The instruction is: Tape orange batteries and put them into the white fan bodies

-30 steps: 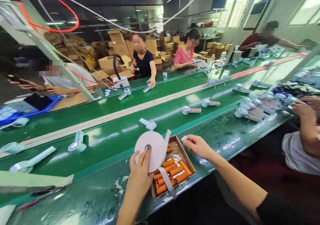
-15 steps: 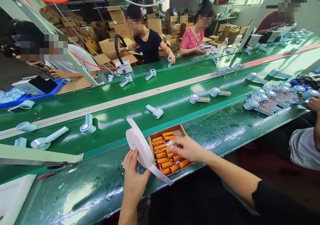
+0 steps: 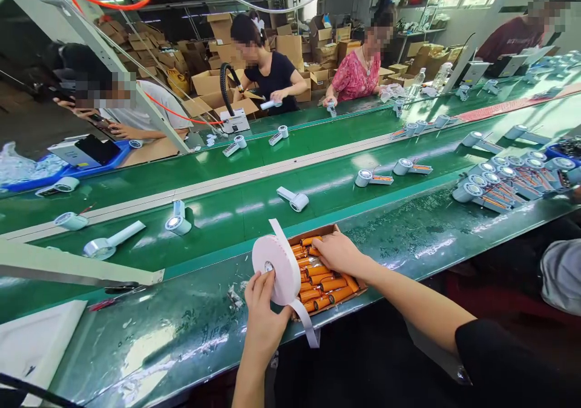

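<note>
My left hand (image 3: 265, 308) grips a large roll of white tape (image 3: 275, 266) that stands on edge at the front of the bench. Its fingers are at the core, and a loose strip (image 3: 308, 326) hangs over the bench edge. Right beside the roll is a shallow cardboard box (image 3: 336, 229) with several orange cylindrical batteries (image 3: 333, 284) lying in rows, thin wires on them. My right hand (image 3: 338, 250) reaches into the box from the right, its fingertips closed on a battery near the far side. The roll hides the box's left part.
Green conveyor belts (image 3: 240, 226) run past the bench, carrying several pale blue handheld fan bodies (image 3: 297, 201). More fan bodies (image 3: 490, 181) are clustered at the right. A white metal beam (image 3: 82, 269) juts in at left, near a white tray (image 3: 40, 341). Several co-workers sit across the belts.
My right hand has lowered onto the batteries; the small whitish piece at its fingertips no longer shows. The tape roll has turned slightly in my left hand. The view has shifted.
</note>
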`<state>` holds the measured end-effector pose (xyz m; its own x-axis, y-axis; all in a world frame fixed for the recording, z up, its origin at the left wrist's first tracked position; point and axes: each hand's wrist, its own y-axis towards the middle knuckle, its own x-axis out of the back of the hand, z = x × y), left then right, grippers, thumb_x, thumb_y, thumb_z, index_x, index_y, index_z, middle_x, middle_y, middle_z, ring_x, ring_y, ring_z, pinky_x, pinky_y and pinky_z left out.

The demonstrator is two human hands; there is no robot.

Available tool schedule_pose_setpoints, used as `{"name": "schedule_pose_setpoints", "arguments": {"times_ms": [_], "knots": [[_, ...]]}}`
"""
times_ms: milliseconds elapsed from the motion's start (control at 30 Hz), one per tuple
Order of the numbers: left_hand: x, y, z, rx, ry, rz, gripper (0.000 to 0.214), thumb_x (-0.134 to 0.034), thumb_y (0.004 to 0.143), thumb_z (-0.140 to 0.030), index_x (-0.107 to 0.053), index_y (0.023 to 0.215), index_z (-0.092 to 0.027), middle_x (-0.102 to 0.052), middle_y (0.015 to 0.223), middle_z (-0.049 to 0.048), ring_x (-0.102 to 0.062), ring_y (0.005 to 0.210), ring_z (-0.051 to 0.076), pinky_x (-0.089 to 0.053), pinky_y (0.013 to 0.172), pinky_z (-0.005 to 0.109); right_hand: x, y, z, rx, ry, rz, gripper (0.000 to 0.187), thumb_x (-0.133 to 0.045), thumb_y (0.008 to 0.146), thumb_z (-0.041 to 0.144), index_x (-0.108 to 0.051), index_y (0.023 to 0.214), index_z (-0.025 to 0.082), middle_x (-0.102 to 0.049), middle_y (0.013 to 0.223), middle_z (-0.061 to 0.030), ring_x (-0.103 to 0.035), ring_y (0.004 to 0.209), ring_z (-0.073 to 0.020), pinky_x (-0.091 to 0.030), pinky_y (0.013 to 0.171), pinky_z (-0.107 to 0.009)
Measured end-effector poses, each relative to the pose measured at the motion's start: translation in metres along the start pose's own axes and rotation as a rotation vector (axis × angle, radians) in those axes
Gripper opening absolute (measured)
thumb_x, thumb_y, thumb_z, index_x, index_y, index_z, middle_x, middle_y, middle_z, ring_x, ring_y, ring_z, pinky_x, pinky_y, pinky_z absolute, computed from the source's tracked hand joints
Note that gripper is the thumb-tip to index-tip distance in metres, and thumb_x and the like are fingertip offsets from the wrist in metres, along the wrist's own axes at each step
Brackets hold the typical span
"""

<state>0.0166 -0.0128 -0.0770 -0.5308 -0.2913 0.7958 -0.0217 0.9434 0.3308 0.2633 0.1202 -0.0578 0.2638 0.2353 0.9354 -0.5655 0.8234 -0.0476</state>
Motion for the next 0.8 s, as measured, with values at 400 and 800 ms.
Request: {"name": "schedule_pose_setpoints", "arguments": {"times_ms": [400, 800], "knots": [[0.025, 0.000, -0.017, -0.294, 0.272, -0.087, 0.063, -0.063, 0.081, -0.007, -0.056, 0.140, -0.023, -0.065, 0.126, 0.0111, -0.040, 0.136, 0.039, -0.043, 0.111, 0.059, 0.084, -0.044, 0.007, -0.102, 1.188, -0.228, 0.048, -0.088, 0.073, 0.038, -0.075, 0.116, 0.020, -0.079, 0.108, -0.0062, -0.075, 0.095, -0.0226, -0.061, 0.090, -0.037], [0.048, 0.010, -0.037, -0.449, 0.460, 0.062, 0.072, -0.060, 0.087, -0.007, -0.051, 0.152, -0.035, -0.069, 0.134, -0.0005, -0.048, 0.128, 0.036, -0.026, 0.124, 0.062, 0.072, -0.042, 0.017, -0.071, 1.085, 0.009, 0.024, -0.074, 0.085, 0.031, -0.077, 0.106, 0.021, -0.080, 0.106, -0.0038, -0.074, 0.102, -0.0247, -0.059, 0.090, -0.035]]}}
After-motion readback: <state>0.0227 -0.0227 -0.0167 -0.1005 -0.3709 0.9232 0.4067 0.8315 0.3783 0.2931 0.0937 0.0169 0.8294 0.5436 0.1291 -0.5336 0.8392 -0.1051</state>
